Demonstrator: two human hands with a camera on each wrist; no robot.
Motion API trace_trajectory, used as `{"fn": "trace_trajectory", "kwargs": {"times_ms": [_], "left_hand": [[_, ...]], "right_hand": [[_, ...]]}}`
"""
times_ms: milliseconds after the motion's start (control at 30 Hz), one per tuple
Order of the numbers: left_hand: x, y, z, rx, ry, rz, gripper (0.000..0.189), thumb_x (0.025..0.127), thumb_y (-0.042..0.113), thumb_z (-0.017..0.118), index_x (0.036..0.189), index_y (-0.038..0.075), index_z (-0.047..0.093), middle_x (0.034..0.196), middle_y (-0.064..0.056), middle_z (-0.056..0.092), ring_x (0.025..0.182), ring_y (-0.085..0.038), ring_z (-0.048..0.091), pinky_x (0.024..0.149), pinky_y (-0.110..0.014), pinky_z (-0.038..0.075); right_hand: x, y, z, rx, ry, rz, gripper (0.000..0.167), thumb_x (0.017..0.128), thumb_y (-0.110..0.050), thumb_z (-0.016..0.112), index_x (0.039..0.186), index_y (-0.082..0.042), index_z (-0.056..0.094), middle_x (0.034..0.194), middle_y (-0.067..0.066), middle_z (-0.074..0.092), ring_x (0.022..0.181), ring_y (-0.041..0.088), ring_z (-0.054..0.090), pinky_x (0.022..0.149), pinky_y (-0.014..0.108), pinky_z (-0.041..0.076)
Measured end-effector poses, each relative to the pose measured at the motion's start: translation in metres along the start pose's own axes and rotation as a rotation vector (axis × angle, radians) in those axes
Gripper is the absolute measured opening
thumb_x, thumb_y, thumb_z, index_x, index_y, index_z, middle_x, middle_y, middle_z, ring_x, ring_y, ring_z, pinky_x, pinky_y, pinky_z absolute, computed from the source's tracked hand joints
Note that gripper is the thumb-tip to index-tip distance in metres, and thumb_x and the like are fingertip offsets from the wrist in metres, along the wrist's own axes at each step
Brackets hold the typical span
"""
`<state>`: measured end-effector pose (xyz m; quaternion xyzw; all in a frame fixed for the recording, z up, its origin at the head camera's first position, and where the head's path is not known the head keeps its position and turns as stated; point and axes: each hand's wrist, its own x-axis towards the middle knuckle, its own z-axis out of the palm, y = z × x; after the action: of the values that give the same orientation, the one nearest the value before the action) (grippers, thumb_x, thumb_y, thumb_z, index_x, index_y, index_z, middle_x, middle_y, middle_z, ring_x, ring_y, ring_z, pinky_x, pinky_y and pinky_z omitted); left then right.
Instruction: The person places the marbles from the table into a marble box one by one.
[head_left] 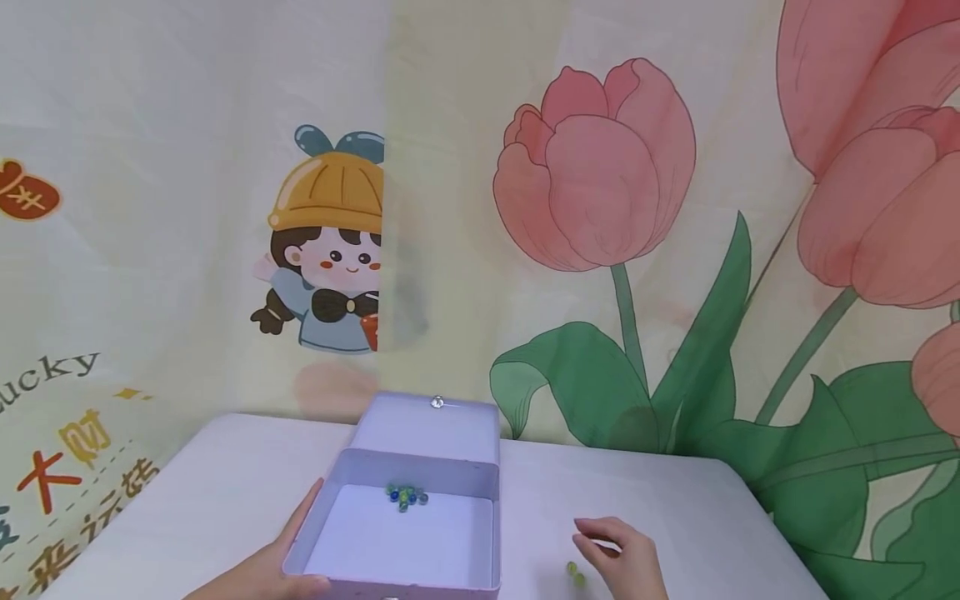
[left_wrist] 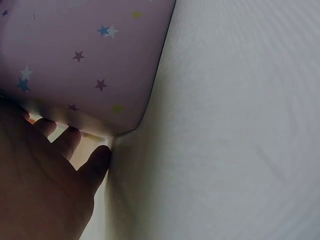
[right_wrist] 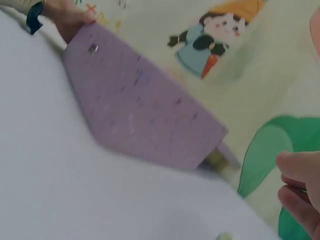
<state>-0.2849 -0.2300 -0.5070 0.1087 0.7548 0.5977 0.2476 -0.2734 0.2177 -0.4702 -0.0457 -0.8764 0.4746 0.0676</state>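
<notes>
A lilac star-printed box (head_left: 405, 542) stands on the white table with its lid (head_left: 427, 429) folded back. Toward the back of its floor lies a cluster of glass marbles (head_left: 403, 497), blue and green. My left hand (head_left: 281, 554) grips the box's front left corner, thumb on the front rim and fingers along the left wall. To the right of the box, my right hand (head_left: 626, 558) hovers above the table, thumb and index fingertips slightly apart with nothing visible between them. Just left of and below it lie two yellow-green marbles (head_left: 576, 574). In the right wrist view one marble (right_wrist: 224, 236) shows only partly.
The white table (head_left: 660, 492) reaches back to a hanging cloth (head_left: 442, 208) printed with tulips and a cartoon child. The box lid carries a clear knob (head_left: 437, 402) at its far edge.
</notes>
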Motion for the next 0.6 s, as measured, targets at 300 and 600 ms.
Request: {"fn": "trace_trajectory", "kwargs": {"times_ms": [300,600], "left_hand": [[-0.003,-0.001,-0.004,0.014,0.001,0.051,0.103,0.090,0.029,0.062,0.143,0.046,-0.024,0.158,-0.009,-0.007,0.133,-0.031,0.025,0.098,-0.042,0.035],[-0.001,0.000,-0.002,0.015,0.016,-0.002,0.103,0.089,0.035,0.062,0.142,0.049,-0.025,0.158,-0.007,-0.009,0.133,-0.033,0.026,0.101,-0.054,0.032]], "right_hand": [[-0.004,0.049,0.010,-0.125,0.002,0.021,0.024,0.076,-0.017,0.078,0.098,-0.006,0.074,0.088,0.000,0.068,0.083,0.015,0.064,0.070,0.026,0.055],[-0.005,0.066,0.016,-0.160,-0.014,-0.042,0.021,0.075,-0.015,0.079,0.094,-0.008,0.075,0.084,-0.003,0.067,0.080,0.012,0.066,0.065,0.019,0.053]]}}
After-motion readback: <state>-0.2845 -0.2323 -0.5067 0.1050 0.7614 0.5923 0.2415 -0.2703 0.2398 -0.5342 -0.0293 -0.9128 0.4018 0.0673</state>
